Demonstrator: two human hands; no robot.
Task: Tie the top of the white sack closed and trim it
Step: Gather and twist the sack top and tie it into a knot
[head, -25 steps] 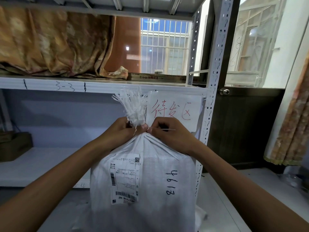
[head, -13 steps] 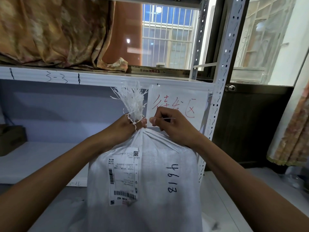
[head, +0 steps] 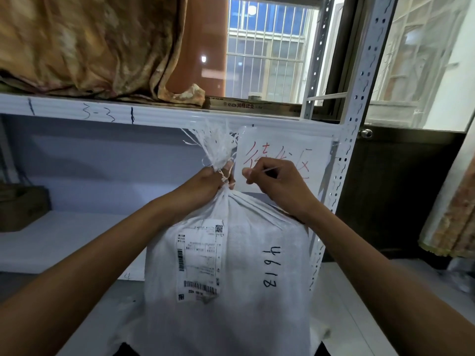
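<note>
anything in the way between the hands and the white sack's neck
Nothing visible. The left hand grips the gathered neck of the white sack directly; the right hand pinches a thin tie strand just beside it. The paper sign hangs behind, not between.

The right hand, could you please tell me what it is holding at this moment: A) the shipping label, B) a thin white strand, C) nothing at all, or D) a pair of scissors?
B: the right hand pinches a thin white strand between thumb and finger, beside the gathered neck of the white sack, which the left hand grips.
</note>
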